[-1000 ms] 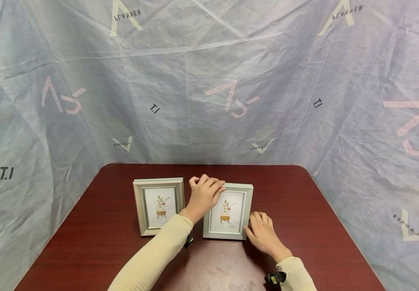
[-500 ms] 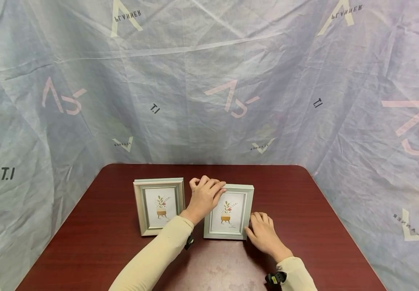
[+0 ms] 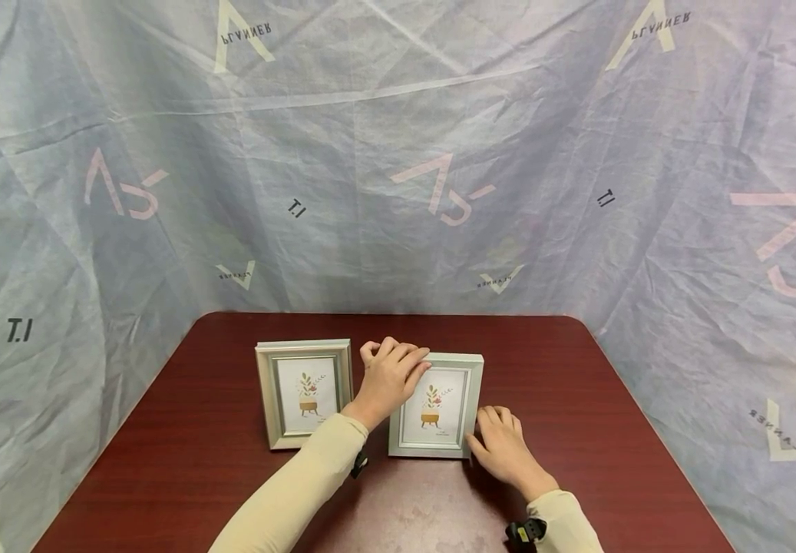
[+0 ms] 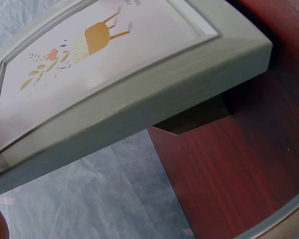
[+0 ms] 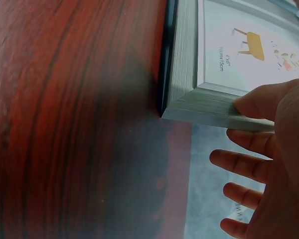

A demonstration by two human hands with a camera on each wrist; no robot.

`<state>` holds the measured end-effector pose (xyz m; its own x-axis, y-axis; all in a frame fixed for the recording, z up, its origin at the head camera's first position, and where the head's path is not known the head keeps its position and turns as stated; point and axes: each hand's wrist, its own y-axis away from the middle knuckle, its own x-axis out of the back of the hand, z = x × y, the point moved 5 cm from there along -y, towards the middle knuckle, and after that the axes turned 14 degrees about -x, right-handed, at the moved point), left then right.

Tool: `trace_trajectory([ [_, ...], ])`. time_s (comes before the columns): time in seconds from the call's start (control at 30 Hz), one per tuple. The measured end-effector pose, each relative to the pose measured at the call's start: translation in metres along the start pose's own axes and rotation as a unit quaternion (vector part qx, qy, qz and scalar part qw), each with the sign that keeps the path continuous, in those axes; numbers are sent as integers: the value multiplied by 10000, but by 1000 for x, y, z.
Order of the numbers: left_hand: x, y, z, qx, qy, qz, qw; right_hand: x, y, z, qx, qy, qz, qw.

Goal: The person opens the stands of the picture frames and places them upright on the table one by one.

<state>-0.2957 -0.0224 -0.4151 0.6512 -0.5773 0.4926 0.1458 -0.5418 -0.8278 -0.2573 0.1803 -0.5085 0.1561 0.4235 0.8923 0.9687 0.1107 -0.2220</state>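
A pale grey-green picture frame (image 3: 434,449) stands upright on the table, showing a print of a plant in an orange pot. My left hand (image 3: 389,384) grips its top left corner, fingers over the upper edge. Low on the frame's right side, my right hand (image 3: 504,445) pinches the edge. The right wrist view shows the right thumb (image 5: 259,102) on the front face and the fingers (image 5: 244,162) spread beside and behind the edge. In the left wrist view, a dark support (image 4: 199,117) juts out behind the frame. A second, champagne-coloured picture frame (image 3: 266,399) stands to the left.
Under both frames is a dark red wood-grain table (image 3: 183,461) with rounded far corners. Grey printed cloth (image 3: 370,253) hangs around its back and sides. My left forearm (image 3: 294,491) crosses in front of the second frame's lower right corner.
Both hands keep their places on the grey-green frame. Everything sits very slightly lower and further right in the head view, the cloth included, so the view itself has shifted a little.
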Motion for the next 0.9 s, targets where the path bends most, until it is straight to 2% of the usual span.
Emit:
trace_trajectory([
  [0.37,2,4,2,-44,48,173,9998,-2,1,1,-155,-100,-147,9997],
  [0.9,6,6,5,-92,125,410,9990,3,3,-3,-32,-157,9,9999],
])
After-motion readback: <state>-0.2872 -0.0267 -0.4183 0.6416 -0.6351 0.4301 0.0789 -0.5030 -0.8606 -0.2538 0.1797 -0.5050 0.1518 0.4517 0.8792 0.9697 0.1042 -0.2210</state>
